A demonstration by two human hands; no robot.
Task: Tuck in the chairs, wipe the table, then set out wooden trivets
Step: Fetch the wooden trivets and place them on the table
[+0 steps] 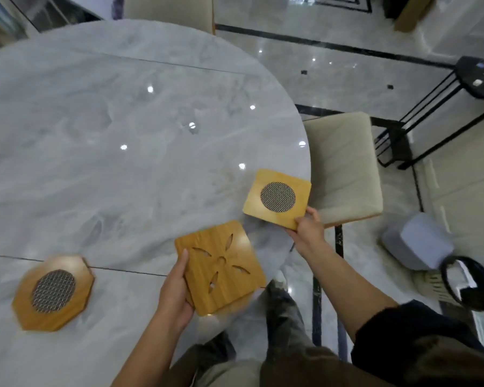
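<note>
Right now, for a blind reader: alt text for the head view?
The left hand holds a cut-out trivet and the right hand a square mesh trivet, at the edge of a table. An octagonal trivet lies farther left.

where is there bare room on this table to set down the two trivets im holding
Free: the table's middle and far half, beyond all three trivets; also the strip between the octagonal trivet and the left hand. Crowded: the near right rim, with the cutout trivet, mesh square trivet and right hand.
</note>
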